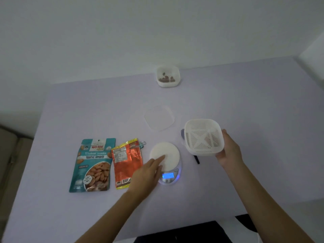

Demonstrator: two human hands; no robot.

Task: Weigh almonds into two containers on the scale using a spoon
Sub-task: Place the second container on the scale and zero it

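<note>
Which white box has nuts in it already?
The small box far back on the table: brown almonds show inside. The slotted box held by the right hand shows none.

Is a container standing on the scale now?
No, the scale carries none; the right hand holds the slotted container to its right.

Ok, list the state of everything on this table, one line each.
Scale: switched on, lit, unloaded.
Basket: held up, tilted, gripped by right hand.
Left hand: fingers straight over the scale.
Far tub: uncovered, a few almonds inside.
Lid: lying flat.
Almond bag: lying flat.
Orange bag: clipped.
</note>
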